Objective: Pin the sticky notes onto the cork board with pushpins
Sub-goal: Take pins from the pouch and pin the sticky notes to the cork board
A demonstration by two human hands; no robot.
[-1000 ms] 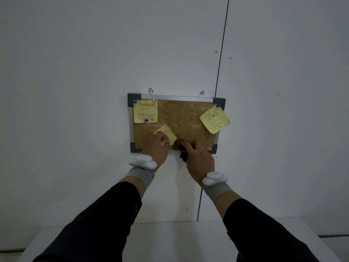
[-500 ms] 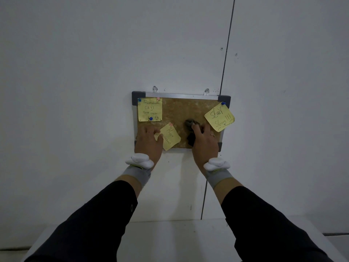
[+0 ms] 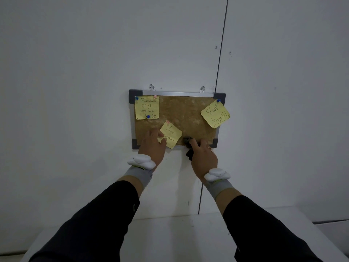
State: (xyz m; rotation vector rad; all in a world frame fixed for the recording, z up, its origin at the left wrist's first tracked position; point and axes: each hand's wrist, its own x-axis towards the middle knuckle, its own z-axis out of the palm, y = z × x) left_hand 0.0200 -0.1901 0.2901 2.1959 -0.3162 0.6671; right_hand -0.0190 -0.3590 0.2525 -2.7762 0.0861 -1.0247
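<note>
Notes are reading "Happy Weekend", "Stay Strong!!!" and "GAJI" on the board. Left hand is pressing the first flat, fingers straight; right hand is gripping a dark object.

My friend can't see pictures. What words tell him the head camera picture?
A left hand holds a yellow sticky note against a cork board while the right hand grips a dark cloth. Two other notes are pinned there.

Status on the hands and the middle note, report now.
Left hand presses the middle note to the cork board. Right hand grips a dark object at the board's lower edge. Pink pin at the note's top corner.
</note>
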